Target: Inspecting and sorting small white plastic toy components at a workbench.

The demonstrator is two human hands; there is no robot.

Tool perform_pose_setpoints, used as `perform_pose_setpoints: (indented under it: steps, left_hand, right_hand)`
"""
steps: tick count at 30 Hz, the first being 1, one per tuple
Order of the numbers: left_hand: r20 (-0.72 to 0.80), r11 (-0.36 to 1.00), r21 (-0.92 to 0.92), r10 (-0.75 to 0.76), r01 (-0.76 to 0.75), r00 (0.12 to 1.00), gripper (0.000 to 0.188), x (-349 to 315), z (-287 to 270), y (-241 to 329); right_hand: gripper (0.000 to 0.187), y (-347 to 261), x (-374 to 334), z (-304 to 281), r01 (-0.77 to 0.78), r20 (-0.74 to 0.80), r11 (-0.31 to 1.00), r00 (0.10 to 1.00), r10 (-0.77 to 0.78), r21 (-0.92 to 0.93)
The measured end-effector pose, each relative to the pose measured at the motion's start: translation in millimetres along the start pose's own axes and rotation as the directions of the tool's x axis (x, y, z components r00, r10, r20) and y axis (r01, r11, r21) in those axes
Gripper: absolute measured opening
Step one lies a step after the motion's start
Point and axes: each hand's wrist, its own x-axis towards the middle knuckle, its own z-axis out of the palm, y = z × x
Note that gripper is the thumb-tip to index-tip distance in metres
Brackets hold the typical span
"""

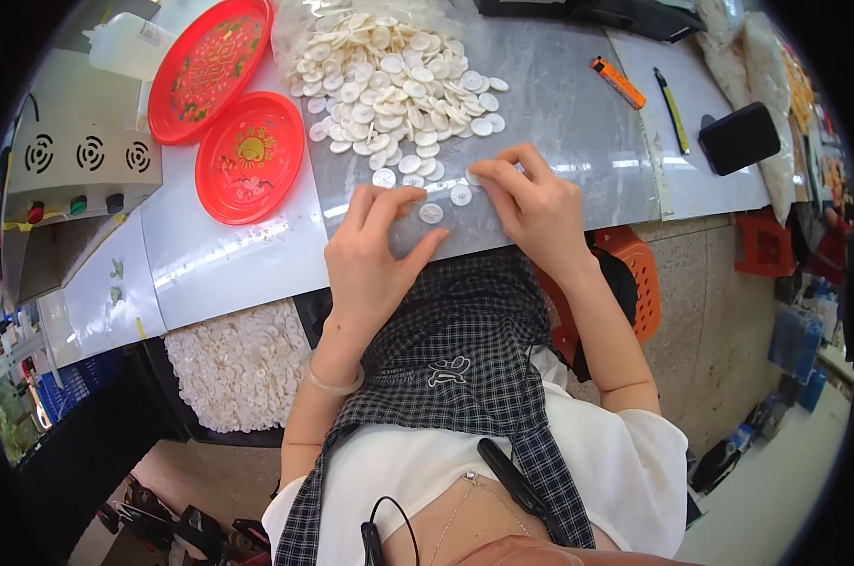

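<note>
Found few round white plastic buttons [431,213] apart near the front edge of the smooth grey surface [559,123]. Judged early, with a large heap [389,85] remaining toward the back edge. Observed left hand [370,245] released; right hand [540,208] apparently pinching one button [472,176].

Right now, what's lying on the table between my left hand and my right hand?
In the head view, a few loose white buttons lie on the gray tabletop between your left hand and right hand.
</note>
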Motion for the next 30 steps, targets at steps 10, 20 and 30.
perform_pose_setpoints:
  steps: [10, 20, 30]
  left_hand:
    - [0.010, 0.989, 0.086, 0.123, -0.124, 0.992, 0.020, -1, 14, -8]
    - [0.069, 0.871, -0.463, -0.152, 0.166, 0.986, 0.013, -12, 9, -6]
    - [0.410, 0.724, -0.545, -0.209, 0.422, 0.888, 0.018, -17, -11, 12]
  right_hand:
    - [0.010, -6, 10, -7, -0.379, 0.139, 0.640, 0.909, 0.393, 0.668]
    - [0.024, -3, 7, -8, -0.542, 0.642, -0.505, 0.766, 0.034, 0.672]
    - [0.024, -1, 5, -1, -0.507, 0.609, -0.596, 0.792, -0.036, 0.623]
